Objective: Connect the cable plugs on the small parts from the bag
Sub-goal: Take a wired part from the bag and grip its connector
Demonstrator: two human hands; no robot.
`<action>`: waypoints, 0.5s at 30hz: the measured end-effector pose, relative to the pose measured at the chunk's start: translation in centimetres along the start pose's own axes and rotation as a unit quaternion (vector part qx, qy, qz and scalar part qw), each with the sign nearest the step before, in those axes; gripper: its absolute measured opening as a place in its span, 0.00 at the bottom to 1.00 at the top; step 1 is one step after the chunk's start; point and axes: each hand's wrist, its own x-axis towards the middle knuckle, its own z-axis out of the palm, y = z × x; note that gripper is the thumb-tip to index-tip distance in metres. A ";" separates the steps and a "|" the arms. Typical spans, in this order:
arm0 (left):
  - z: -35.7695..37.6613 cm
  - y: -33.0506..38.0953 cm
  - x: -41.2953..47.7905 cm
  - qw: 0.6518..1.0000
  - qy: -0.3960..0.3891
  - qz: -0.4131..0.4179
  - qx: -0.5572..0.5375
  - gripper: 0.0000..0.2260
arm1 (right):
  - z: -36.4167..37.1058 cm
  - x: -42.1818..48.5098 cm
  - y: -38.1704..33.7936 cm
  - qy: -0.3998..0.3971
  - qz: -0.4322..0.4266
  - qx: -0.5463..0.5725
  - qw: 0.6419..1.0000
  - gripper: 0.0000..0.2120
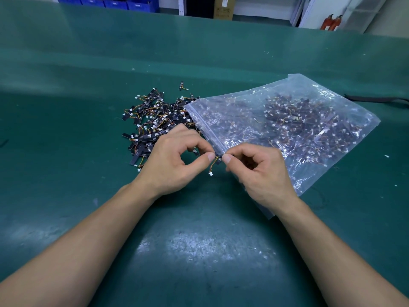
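So the left hand [170, 160] and right hand [261, 171] each pinch one end of a small part [218, 155], probably so its plug [211, 173] dangles free below the grip. The bag [296, 85] is just behind and the pile [155, 125] behind-left, for easy reach.

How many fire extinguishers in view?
2. Both stand beyond the table's far edge, top right, side by side: left extinguisher, right extinguisher. The table hides their lower parts; others may be hidden.
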 end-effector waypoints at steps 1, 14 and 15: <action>0.0 0.0 0.0 1.000 0.001 0.000 -0.001 0.04 | 0.0 0.0 0.0 -0.001 -0.001 -0.002 1.000 0.08; 0.1 0.2 0.1 1.000 -0.005 0.010 0.005 0.05 | -0.2 -0.1 0.2 0.003 -0.001 -0.002 1.000 0.03; 0.2 0.2 0.1 1.000 -0.004 0.011 0.005 0.05 | -0.2 -0.1 0.3 0.001 0.001 -0.002 1.000 0.03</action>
